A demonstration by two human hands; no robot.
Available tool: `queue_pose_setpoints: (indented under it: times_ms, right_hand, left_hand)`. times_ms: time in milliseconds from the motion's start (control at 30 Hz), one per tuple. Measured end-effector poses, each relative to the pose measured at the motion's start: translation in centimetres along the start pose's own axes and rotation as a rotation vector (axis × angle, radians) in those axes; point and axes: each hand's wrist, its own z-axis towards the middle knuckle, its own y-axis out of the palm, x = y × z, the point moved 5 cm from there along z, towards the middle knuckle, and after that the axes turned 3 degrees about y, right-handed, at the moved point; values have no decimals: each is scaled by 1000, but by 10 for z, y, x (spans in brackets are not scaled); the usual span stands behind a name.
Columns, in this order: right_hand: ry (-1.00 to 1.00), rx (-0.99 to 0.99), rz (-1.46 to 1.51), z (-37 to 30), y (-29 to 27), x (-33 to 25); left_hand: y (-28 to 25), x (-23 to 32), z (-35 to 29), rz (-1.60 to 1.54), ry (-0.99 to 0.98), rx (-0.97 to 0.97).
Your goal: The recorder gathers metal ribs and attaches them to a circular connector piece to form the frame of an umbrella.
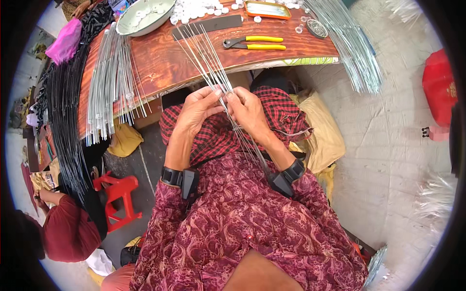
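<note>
In front of my lap, near the table's front edge, both hands hold a small sheaf of thin silvery metal rods [206, 57]. My left hand [195, 110] is closed, its thumb and fingers pinching the sheaf from the left. From the right, the thumb and fingers of my right hand [248, 111] press on the same rods. Their upper ends fan out over the tabletop, and the lower ends slant down toward my right wrist. Beyond my right hand, cutters with yellow handles [265, 47] lie on the table beside a flat dark grey strip [216, 24].
The reddish wooden table [158, 65] bears silvery rod bundles at its left [103, 80] and right [347, 46], plus black rods [68, 106]. A pale bowl [148, 22], white round pieces [194, 8] and an orange-rimmed tray [268, 9] stand farther back. A red stool [119, 199] and another person [73, 228] are at left.
</note>
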Motion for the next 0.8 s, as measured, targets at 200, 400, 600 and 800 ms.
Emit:
queue_pose_setpoints:
  times_ms: [200,400,600,800]
  right_hand:
    - [80,18,67,0,0,9]
    - [119,-147,269,5,0,1]
    - [259,-159,351,6,-1,12]
    - [224,-178,308,8,2,13]
  left_hand:
    - [0,2,-9,125,8,105]
    - [-1,6,-4,64,26,161]
    - [-5,5,-8,39,27,150]
    - [-8,10,-7,92,10,107]
